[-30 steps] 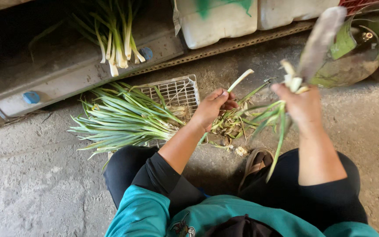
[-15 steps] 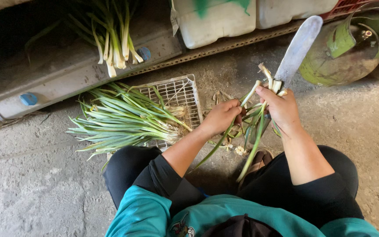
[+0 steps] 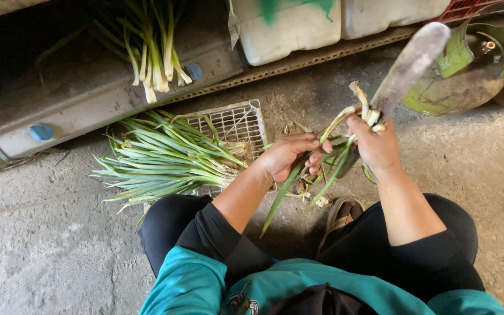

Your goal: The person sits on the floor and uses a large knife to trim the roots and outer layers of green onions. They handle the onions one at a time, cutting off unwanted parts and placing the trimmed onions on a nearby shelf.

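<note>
1. A grey trough (image 3: 83, 111) runs along the upper left, with two blue caps on its front. A bunch of trimmed onions (image 3: 153, 55) lies in it, white ends towards the camera.
2. Below it, a pile of onions (image 3: 164, 160) lies on the concrete floor (image 3: 42, 233), leaves fanning left, roots resting on a white wire tray (image 3: 234, 122).
3. The left hand (image 3: 290, 157) sits just right of the tray, fingers curled and pinched on the green leaves of one onion (image 3: 336, 131). The leaves hang down past the wrist towards the knees.
4. That onion is in the air between the two hands, above scraps (image 3: 310, 186) on the floor. Its white end points up and right.
5. The right hand (image 3: 377, 146) is closed around a knife handle, thumb pressed against the onion's white end. The knife (image 3: 409, 64) blade rises up and right from the fist, touching the onion near its root.
6. Two white jugs (image 3: 345, 20) stand at the top, the left one marked with green paint.
7. A green tub (image 3: 479, 64) sits at the far right, behind the blade tip.
8. A sandal (image 3: 339, 213) shows between the knees.
</note>
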